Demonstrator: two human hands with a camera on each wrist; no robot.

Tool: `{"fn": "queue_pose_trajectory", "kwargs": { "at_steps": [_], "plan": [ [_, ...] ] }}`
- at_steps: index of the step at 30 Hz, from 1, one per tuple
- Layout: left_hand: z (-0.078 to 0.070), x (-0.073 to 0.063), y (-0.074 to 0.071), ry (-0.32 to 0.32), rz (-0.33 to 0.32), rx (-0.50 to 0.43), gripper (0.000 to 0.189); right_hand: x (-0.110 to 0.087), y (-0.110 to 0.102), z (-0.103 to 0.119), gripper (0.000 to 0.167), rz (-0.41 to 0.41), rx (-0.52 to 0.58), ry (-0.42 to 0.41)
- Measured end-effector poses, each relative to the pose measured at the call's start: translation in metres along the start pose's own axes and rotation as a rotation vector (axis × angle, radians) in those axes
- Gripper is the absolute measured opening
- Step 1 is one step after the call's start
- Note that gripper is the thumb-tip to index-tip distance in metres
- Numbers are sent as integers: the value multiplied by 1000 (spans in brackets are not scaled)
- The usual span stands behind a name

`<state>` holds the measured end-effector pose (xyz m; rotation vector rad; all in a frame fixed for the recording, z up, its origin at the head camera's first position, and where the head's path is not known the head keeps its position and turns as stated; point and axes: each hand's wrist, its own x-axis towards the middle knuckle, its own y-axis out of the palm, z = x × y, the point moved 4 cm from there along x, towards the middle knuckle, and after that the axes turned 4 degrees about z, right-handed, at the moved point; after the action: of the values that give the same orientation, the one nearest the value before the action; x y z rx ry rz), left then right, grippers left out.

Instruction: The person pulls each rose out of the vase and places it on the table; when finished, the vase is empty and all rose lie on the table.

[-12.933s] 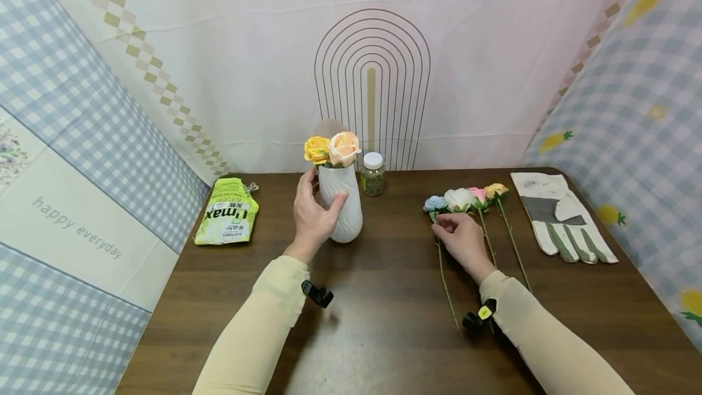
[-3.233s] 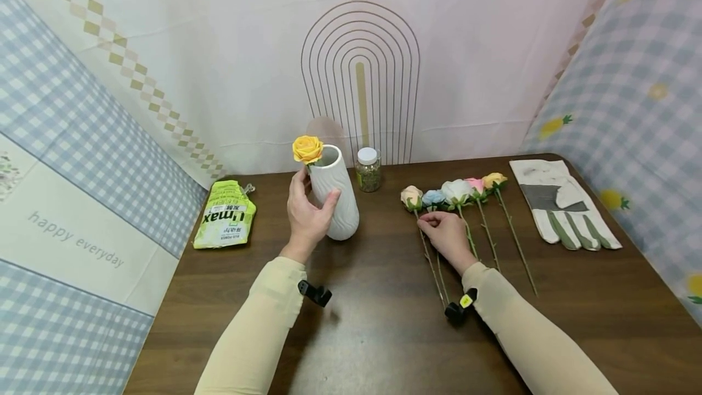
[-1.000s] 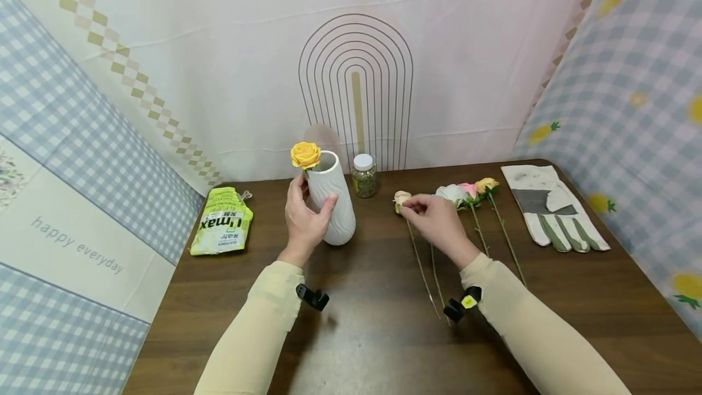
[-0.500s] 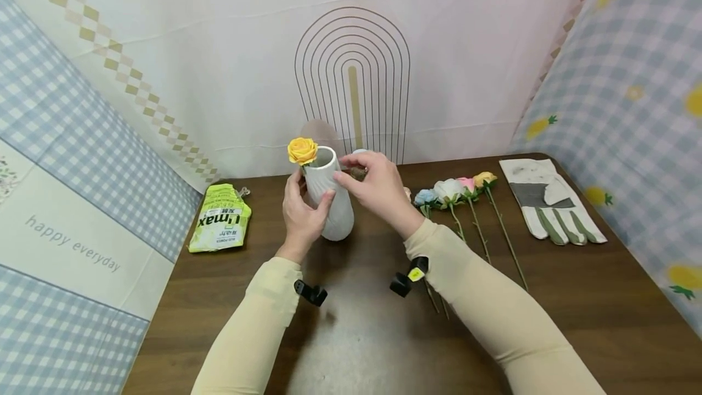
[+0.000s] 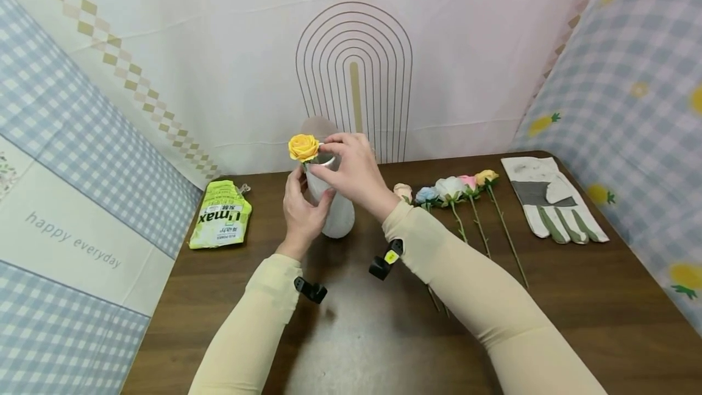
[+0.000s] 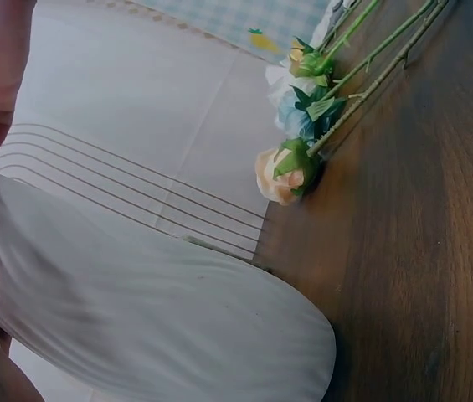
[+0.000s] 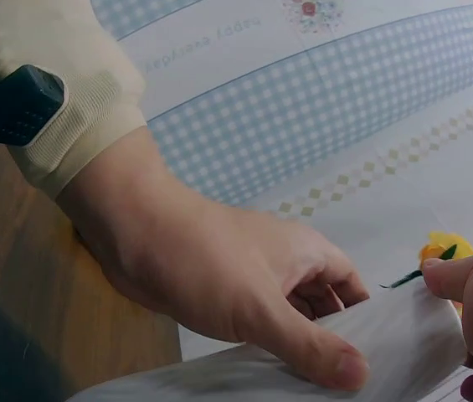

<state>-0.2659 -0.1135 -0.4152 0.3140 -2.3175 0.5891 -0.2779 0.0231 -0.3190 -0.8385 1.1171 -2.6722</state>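
In the head view, my left hand (image 5: 304, 215) grips a white ribbed vase (image 5: 340, 218) round its upper side and holds it tilted to the left. A single yellow rose (image 5: 303, 147) leans from the mouth, its bloom above the left rim. Over the mouth is my right hand (image 5: 353, 169), fingertips right at the bloom's edge and thumb apart from them near the rim. In the right wrist view, its thumb overlaps the base of the bloom. The vase (image 6: 152, 293) fills the lower left wrist view. Most of the stem is hidden.
To the right lie a peach rose (image 5: 403, 191), a blue rose (image 5: 426, 195), a white rose (image 5: 450, 188) and other roses, stems toward the front. Farther right is a work glove (image 5: 554, 200); at left, a green-yellow packet (image 5: 221, 215). The glass jar is hidden behind my right hand.
The peach rose has gone from the vase to the table, left of the blue one. My right hand has left it and moved left to the yellow rose. My left hand stays on the vase.
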Motion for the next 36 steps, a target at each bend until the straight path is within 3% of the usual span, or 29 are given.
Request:
{"fn": "queue_pose_trajectory", "kwargs": {
  "at_steps": [8, 16, 26, 33, 36],
  "plan": [
    [-1, 2, 2, 8, -2, 18, 59, 5, 14, 3, 40, 12, -66, 10],
    [-3, 3, 2, 7, -4, 20, 57, 7, 17, 5, 36, -44, 34, 70],
    [-2, 3, 2, 10, -2, -27, 65, 5, -5, 11, 34, -225, 162, 58],
    [1, 0, 2, -2, 1, -14, 68, 2, -16, 2, 25, -225, 271, 111],
    [2, 0, 2, 6, -5, -14, 69, 2, -18, -2, 26, -222, 261, 99]
  ]
}}
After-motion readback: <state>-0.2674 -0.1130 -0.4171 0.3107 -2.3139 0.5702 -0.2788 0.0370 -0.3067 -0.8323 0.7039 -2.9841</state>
